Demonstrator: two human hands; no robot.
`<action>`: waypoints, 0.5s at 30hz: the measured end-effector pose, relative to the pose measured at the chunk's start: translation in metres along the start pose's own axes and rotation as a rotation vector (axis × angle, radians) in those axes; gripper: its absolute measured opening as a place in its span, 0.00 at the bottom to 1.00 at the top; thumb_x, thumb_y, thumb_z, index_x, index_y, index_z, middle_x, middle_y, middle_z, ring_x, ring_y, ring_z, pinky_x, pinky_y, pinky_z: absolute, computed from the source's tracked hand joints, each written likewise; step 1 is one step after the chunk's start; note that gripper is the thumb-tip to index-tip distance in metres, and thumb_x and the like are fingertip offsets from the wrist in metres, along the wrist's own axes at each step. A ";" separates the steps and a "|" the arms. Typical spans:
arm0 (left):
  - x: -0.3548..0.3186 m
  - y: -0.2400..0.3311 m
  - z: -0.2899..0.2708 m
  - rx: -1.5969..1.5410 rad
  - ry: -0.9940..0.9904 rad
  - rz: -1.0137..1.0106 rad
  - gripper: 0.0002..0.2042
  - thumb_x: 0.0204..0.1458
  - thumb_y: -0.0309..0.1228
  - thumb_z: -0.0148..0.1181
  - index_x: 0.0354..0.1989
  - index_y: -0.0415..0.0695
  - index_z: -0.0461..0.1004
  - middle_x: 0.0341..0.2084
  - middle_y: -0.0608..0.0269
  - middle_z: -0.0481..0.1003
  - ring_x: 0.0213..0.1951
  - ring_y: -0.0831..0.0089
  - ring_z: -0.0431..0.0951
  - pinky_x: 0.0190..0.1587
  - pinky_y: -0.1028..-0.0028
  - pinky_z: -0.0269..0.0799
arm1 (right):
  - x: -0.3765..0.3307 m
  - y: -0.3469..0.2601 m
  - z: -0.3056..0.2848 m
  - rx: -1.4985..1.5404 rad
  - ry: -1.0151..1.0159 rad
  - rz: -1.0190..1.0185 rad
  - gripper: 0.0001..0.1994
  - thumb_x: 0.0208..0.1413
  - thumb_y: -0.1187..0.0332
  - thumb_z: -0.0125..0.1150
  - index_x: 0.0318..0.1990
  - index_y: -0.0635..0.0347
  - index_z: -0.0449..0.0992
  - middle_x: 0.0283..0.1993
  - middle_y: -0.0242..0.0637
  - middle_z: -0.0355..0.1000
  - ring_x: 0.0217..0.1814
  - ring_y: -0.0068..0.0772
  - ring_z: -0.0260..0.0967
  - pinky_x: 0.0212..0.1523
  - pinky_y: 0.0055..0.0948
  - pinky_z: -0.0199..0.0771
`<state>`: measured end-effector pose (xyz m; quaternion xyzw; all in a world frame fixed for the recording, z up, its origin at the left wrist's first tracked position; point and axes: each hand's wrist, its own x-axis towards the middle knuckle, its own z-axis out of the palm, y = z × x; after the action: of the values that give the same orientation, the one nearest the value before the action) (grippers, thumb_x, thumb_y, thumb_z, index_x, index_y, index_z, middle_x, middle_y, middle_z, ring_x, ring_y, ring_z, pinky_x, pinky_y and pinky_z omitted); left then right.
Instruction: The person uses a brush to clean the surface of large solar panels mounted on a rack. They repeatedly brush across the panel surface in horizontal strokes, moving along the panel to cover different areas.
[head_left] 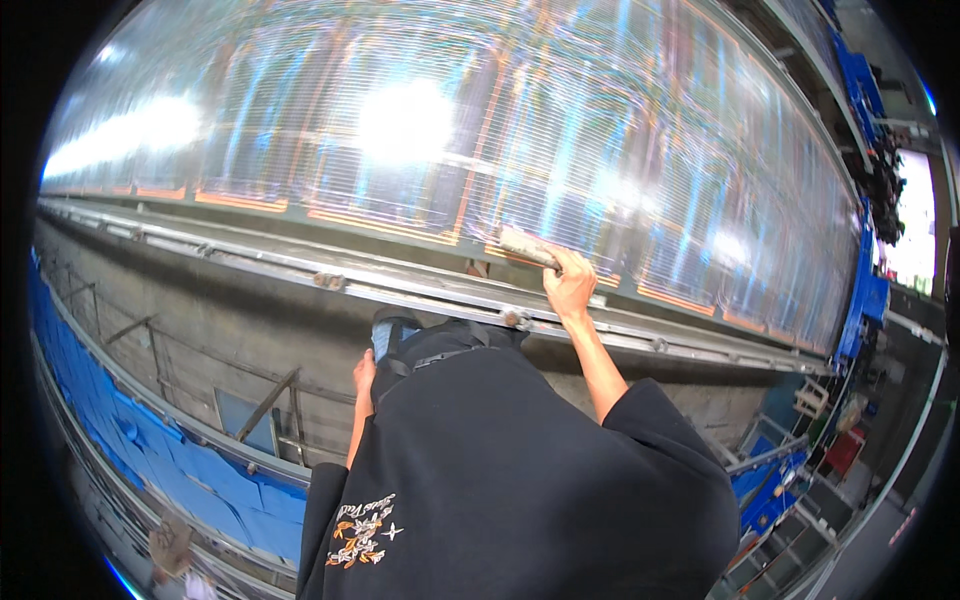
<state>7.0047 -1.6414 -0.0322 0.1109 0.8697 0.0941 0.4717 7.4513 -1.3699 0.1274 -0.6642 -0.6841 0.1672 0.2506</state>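
My right hand [571,286] reaches forward over the metal rail and is closed round a flat, pale brush-like tool [530,247]. The tool's wide end lies at the near edge of a large glossy table surface [560,150], close to an orange-edged rectangle. Fine parallel lines and bright reflections cover that surface. Low beside my left hip, my left hand [365,372] hangs away from the table. Its fingers are small in view and partly hidden, and nothing held shows in it.
A metal rail [430,295] with several bolts or clamps runs along the table's near side, just before my body. Behind me on the left stands another long frame with blue sheeting [180,465]. Blue parts [872,300] and metal frames line the right side.
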 end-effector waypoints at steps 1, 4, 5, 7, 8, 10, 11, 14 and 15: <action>0.014 -0.007 -0.009 0.010 0.015 0.002 0.37 0.62 0.62 0.59 0.53 0.33 0.84 0.47 0.44 0.86 0.53 0.59 0.84 0.59 0.62 0.75 | 0.016 -0.018 0.012 0.037 0.036 -0.033 0.17 0.45 0.74 0.64 0.45 0.56 0.87 0.45 0.43 0.85 0.45 0.50 0.81 0.50 0.43 0.80; 0.057 -0.025 -0.040 -0.011 0.073 0.003 0.36 0.62 0.62 0.60 0.53 0.34 0.84 0.48 0.44 0.86 0.55 0.56 0.83 0.61 0.61 0.73 | 0.055 -0.091 0.064 0.124 -0.040 -0.122 0.18 0.47 0.73 0.61 0.47 0.55 0.87 0.46 0.43 0.85 0.47 0.50 0.82 0.51 0.43 0.80; 0.071 -0.033 -0.053 -0.074 0.082 -0.026 0.36 0.62 0.61 0.60 0.53 0.34 0.84 0.49 0.44 0.85 0.56 0.56 0.83 0.62 0.61 0.73 | 0.066 -0.121 0.090 0.155 -0.057 -0.172 0.19 0.47 0.73 0.61 0.48 0.55 0.88 0.46 0.43 0.85 0.47 0.50 0.82 0.51 0.43 0.80; 0.095 -0.040 -0.079 -0.114 0.134 -0.053 0.35 0.62 0.62 0.60 0.52 0.36 0.85 0.46 0.47 0.86 0.53 0.58 0.84 0.58 0.63 0.75 | 0.083 -0.181 0.142 0.190 -0.091 -0.250 0.19 0.48 0.72 0.60 0.48 0.54 0.88 0.46 0.44 0.85 0.47 0.50 0.82 0.52 0.43 0.80; 0.108 -0.046 -0.102 -0.145 0.080 -0.074 0.34 0.62 0.62 0.60 0.53 0.37 0.85 0.46 0.48 0.86 0.52 0.60 0.84 0.57 0.63 0.75 | 0.092 -0.202 0.168 0.149 -0.070 -0.308 0.19 0.48 0.72 0.60 0.49 0.54 0.87 0.45 0.46 0.85 0.47 0.50 0.82 0.53 0.42 0.80; 0.137 -0.060 -0.158 -0.220 -0.022 -0.116 0.33 0.63 0.61 0.59 0.55 0.40 0.84 0.47 0.52 0.86 0.50 0.64 0.84 0.53 0.64 0.76 | 0.117 -0.254 0.212 0.204 -0.148 -0.204 0.19 0.46 0.75 0.62 0.48 0.57 0.86 0.47 0.46 0.84 0.52 0.52 0.81 0.57 0.46 0.78; 0.142 -0.065 -0.174 -0.490 -0.015 -0.112 0.35 0.64 0.63 0.56 0.61 0.42 0.79 0.50 0.55 0.84 0.49 0.68 0.83 0.50 0.65 0.76 | 0.137 -0.266 0.224 0.165 -0.100 -0.223 0.19 0.47 0.74 0.62 0.49 0.56 0.86 0.46 0.47 0.84 0.50 0.52 0.81 0.55 0.45 0.79; 0.148 -0.074 -0.244 -0.734 -0.120 -0.217 0.41 0.66 0.67 0.48 0.73 0.41 0.68 0.60 0.54 0.80 0.54 0.60 0.83 0.54 0.60 0.76 | 0.160 -0.289 0.253 0.065 0.027 -0.204 0.20 0.48 0.73 0.60 0.50 0.56 0.86 0.44 0.49 0.84 0.46 0.52 0.82 0.51 0.44 0.81; 0.155 -0.077 -0.263 -0.717 -0.116 -0.230 0.42 0.66 0.67 0.48 0.73 0.41 0.67 0.61 0.54 0.79 0.54 0.59 0.83 0.54 0.59 0.76 | 0.162 -0.286 0.260 0.031 0.063 -0.175 0.20 0.48 0.74 0.61 0.50 0.56 0.86 0.43 0.50 0.84 0.46 0.52 0.82 0.51 0.44 0.81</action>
<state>6.6932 -1.6865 -0.0357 -0.1544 0.7601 0.3326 0.5364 7.0697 -1.1996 0.0952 -0.6029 -0.7286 0.1341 0.2960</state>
